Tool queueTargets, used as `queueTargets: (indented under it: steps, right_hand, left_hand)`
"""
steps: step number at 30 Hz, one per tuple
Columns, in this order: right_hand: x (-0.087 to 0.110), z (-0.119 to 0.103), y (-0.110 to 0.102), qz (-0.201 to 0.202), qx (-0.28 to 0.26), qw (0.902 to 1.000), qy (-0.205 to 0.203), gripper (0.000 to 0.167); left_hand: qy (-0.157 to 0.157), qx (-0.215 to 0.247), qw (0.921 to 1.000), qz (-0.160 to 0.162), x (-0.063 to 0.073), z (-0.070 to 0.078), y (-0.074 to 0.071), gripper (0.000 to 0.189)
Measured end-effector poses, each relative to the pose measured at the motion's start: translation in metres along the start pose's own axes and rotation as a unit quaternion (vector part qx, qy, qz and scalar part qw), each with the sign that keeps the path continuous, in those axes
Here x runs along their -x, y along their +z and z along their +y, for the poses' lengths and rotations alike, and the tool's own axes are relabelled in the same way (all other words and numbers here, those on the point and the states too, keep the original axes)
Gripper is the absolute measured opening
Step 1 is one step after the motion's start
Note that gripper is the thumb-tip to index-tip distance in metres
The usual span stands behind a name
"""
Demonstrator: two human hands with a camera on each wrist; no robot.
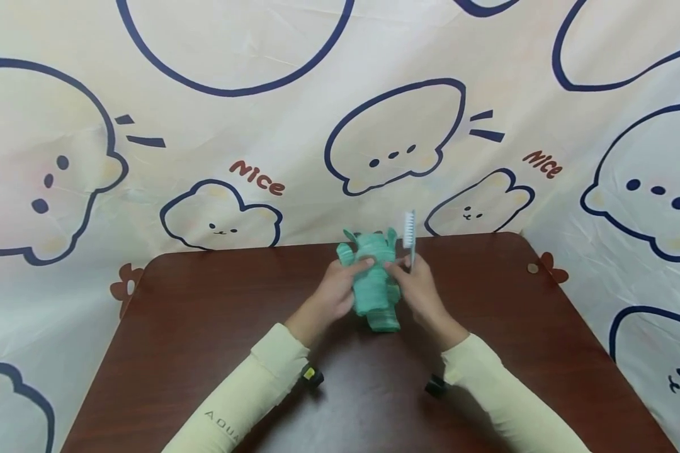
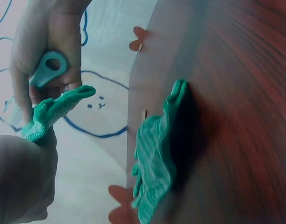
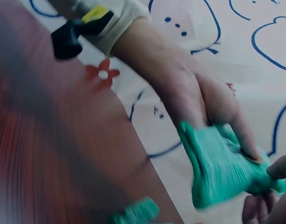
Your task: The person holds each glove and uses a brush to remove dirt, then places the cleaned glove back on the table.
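A green ribbed-looking glove [image 1: 372, 277] with finger-like tips at its top is held up between both hands over the far half of the table. My left hand [image 1: 338, 286] grips its left side, thumb across the front. My right hand [image 1: 418, 283] pinches the glove's right side between thumb and fingers and also holds a brush [image 1: 410, 231], bristles upward. In the left wrist view the brush's teal handle end [image 2: 59, 70] with a hole shows in the right hand. A second green glove [image 2: 152, 158] lies on the table below; in the head view it is partly hidden.
The dark brown table [image 1: 232, 302] fills the lower view. Behind and beside it hangs a pale cloth [image 1: 306, 214] with cartoon drawings. A small round light spot [image 1: 532, 268] sits near the table's right edge. Dark wrist-camera mounts [image 1: 436, 385] hang below the sleeves.
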State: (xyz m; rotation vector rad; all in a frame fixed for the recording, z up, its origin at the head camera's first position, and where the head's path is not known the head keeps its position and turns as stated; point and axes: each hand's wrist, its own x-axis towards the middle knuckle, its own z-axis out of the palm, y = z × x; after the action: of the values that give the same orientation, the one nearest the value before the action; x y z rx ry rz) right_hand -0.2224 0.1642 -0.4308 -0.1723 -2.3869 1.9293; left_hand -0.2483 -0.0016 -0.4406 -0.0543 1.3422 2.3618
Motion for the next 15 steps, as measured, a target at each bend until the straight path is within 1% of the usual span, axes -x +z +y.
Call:
queueTargets:
  steps: [2,4,6,8,10,12,15]
  right_hand:
    - [0.002,0.004,-0.016,-0.003,0.016,0.9998,0.011,0.024]
    - [0.007,0.005,-0.031,-0.01,0.043,0.9989,0.017,0.024]
    - [0.012,0.005,-0.045,-0.021,0.083,0.9962,0.015,0.031]
    - [0.018,0.004,-0.058,-0.031,0.117,0.9927,0.001,0.04]
    - [0.024,0.003,-0.069,-0.04,0.148,0.9881,-0.014,0.049]
    - [0.029,0.002,-0.078,-0.045,0.168,0.9845,-0.024,0.055]
    - [0.034,0.0,-0.091,-0.043,0.187,0.9812,-0.024,0.062]
  left_hand:
    - [-0.005,-0.012,0.9999,0.003,-0.003,-0.003,0.007,0.033]
    - [-0.01,-0.02,0.9997,0.002,-0.006,-0.005,0.013,0.029]
    - [-0.011,-0.019,0.9998,-0.001,-0.009,-0.006,0.019,0.025]
    - [-0.015,-0.016,0.9997,-0.011,-0.012,-0.007,0.025,0.025]
    - [-0.026,0.005,0.9994,-0.024,-0.014,-0.007,0.031,0.036]
    - [-0.039,0.027,0.9983,-0.035,-0.017,-0.007,0.036,0.052]
    - [-0.058,0.054,0.9962,-0.035,-0.021,-0.009,0.044,0.069]
